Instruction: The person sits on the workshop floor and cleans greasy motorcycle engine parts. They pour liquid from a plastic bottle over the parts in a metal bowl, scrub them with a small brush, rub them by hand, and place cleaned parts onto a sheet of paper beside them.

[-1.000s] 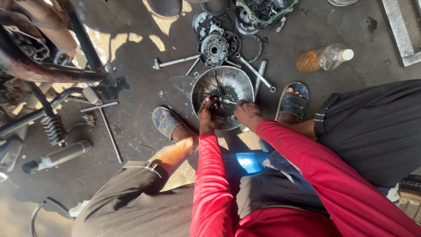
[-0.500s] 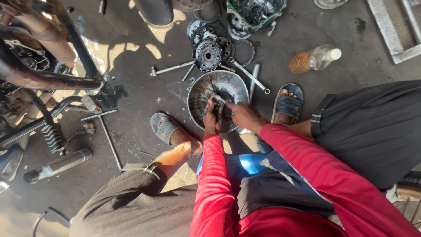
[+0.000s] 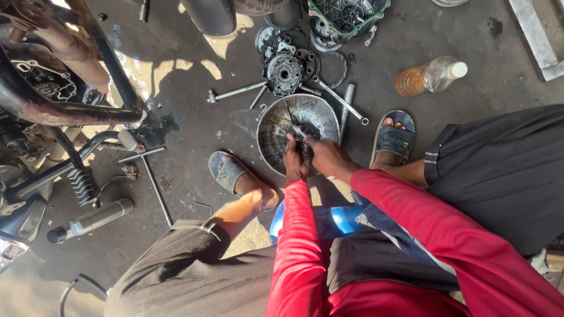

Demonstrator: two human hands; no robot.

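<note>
Hands are seen low over a round metal bowl [image 3: 294,120] on the oily floor, betw. two sandalled feet. L hand [image 3: 297,159] is curled tight around a small dark part [image 3: 299,134] at the bowl's near rim; what the part is can't be told. R hand [image 3: 329,157] is pressed against the same part from the right, fingers bent in on it, touching the L hand. Both arms are sleeved in red.

Bowl: shallow, grey, grimy inside, a dark film or liquid at the bottom; how deep can't be told. A thin rod is seen leaning inside it, towards the far side.

Just beyond the bowl a clutch hub [image 3: 284,73] is laid flat, w/ rings and plates [image 3: 332,67] spread round it. A T-wrench [image 3: 235,93] lies to the left of the hub, a long spanner [image 3: 341,101] to the right, alongside the bowl's edge. Further up, an engine cover [image 3: 346,13] w/ green gasket is seen open side up, gears inside.

A plastic bottle [image 3: 429,76] is lying on its side, right of the parts, white cap on, amber liquid filling roughly half. Motorbike frame [image 3: 64,88] stands at far left, well apart from the bowl.
</note>
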